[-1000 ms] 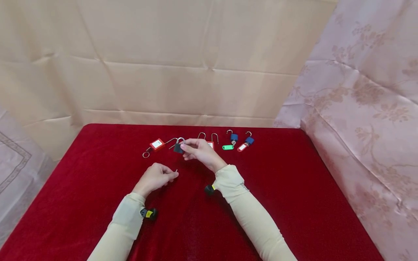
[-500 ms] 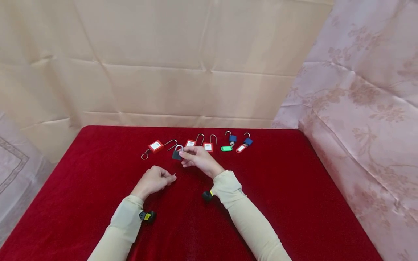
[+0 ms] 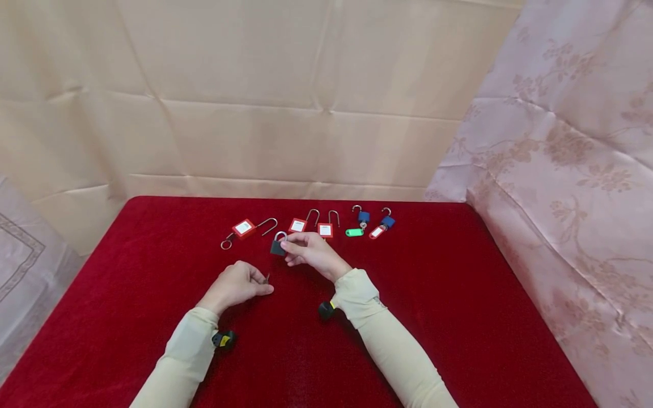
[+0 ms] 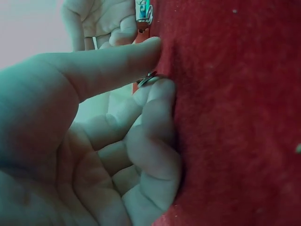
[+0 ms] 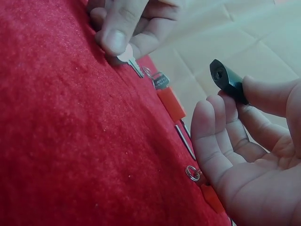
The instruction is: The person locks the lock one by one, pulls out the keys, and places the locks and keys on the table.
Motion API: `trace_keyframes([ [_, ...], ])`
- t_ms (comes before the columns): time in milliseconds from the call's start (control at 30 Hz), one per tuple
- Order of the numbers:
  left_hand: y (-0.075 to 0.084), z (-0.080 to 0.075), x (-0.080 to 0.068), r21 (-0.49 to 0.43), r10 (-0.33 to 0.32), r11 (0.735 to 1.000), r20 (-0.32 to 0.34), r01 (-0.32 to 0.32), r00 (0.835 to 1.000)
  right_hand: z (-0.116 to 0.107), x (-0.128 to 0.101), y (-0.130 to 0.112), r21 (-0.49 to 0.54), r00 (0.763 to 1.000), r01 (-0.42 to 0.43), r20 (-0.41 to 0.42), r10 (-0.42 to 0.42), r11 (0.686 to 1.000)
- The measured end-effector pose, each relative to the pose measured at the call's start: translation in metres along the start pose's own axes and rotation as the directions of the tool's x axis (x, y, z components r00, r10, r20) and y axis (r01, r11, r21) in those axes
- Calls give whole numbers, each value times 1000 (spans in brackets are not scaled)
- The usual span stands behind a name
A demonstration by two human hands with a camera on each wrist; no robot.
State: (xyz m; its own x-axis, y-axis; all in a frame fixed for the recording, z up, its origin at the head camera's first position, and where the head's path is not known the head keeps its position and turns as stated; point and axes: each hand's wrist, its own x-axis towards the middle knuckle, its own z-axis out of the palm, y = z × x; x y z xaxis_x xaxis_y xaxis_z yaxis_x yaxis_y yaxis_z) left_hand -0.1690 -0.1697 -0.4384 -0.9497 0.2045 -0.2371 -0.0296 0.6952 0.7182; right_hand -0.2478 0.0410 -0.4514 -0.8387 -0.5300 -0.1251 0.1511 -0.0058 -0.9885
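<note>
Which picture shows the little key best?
The right wrist view: the key shows clearly, its silver blade sticking out from the left hand that pinches it. The head view shows only a tiny speck. The left wrist view shows just a metal sliver between fingers.

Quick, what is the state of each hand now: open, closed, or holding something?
Left hand: closed, pinching a small silver key between thumb and fingers.
Right hand: closed, holding a dark padlock by its body.
</note>
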Motion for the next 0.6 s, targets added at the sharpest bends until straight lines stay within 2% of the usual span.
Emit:
trace_keyframes([
  [100, 0, -2, -1, -5, 22, 1000, 20, -22, 1000, 1, -1, -1, -1, 1000, 4, 5, -4, 1000],
  [233, 0, -4, -1, -35, 17, 999, 34, -16, 999, 0, -1, -1, -7, 1000, 6, 8, -6, 1000],
  [367, -1, -3, 0, -32, -3, 999, 6, 4, 1000, 0, -1, -1, -7, 1000, 8, 9, -7, 1000],
  [500, 0, 0, 1, 82, 14, 997, -87, -6, 996, 0, 0, -1, -3, 1000, 6, 10, -6, 1000],
  [600, 1, 1, -1, 187, 14, 982, -146, 14, 989, 0, 0, -1, -1, 1000, 4, 11, -4, 1000],
])
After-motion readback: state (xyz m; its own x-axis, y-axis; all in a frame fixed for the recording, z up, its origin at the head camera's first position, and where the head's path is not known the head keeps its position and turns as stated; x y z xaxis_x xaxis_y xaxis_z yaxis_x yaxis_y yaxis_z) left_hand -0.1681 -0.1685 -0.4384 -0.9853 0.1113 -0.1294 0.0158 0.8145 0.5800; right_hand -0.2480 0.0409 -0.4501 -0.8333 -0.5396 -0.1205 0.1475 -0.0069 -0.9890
